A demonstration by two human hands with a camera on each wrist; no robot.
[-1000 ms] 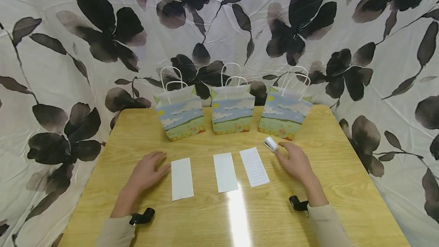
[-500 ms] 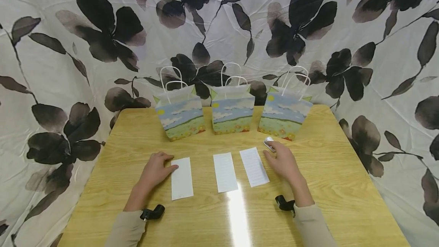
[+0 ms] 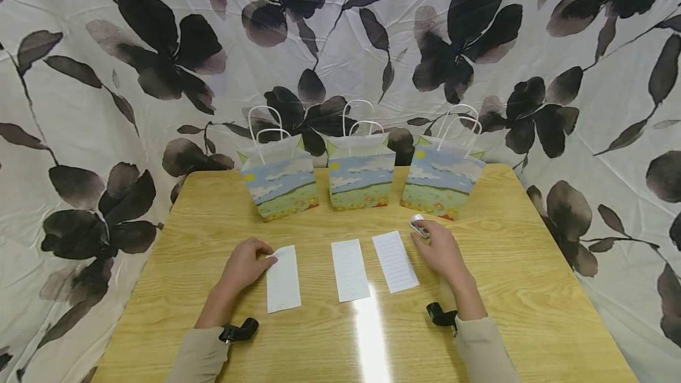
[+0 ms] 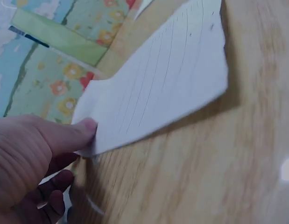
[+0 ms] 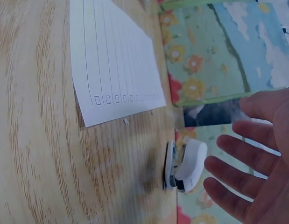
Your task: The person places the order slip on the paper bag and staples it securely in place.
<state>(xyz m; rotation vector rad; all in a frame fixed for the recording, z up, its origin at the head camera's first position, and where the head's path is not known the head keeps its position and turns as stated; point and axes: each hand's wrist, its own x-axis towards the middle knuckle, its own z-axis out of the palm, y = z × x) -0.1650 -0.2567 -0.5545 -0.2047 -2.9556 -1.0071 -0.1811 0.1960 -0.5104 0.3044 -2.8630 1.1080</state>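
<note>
My left hand (image 3: 246, 265) pinches the upper left corner of the leftmost white slip of lined paper (image 3: 284, 283). In the left wrist view, the thumb lies on top of that slip (image 4: 153, 79) and its near edge is lifted off the wood. My right hand (image 3: 438, 250) reaches over a small white stapler (image 3: 418, 223), covering part of it in the head view. From the right wrist, the stapler (image 5: 188, 165) lies on the table beside the spread, relaxed fingers (image 5: 233, 186). Two more lined slips lie between the hands: a middle one (image 3: 350, 270) and a right one (image 3: 396, 261).
Three paper gift bags stand along the back of the wooden table (image 3: 330, 347): a left bag (image 3: 282, 185), a middle bag (image 3: 362, 179) and a right bag (image 3: 443, 182), all with white handles. Behind them hangs a floral cloth (image 3: 340, 46).
My left hand has moved right onto the left slip and taken its corner. My right hand has shifted left, so it now overlaps the stapler. The bags have stayed put.
</note>
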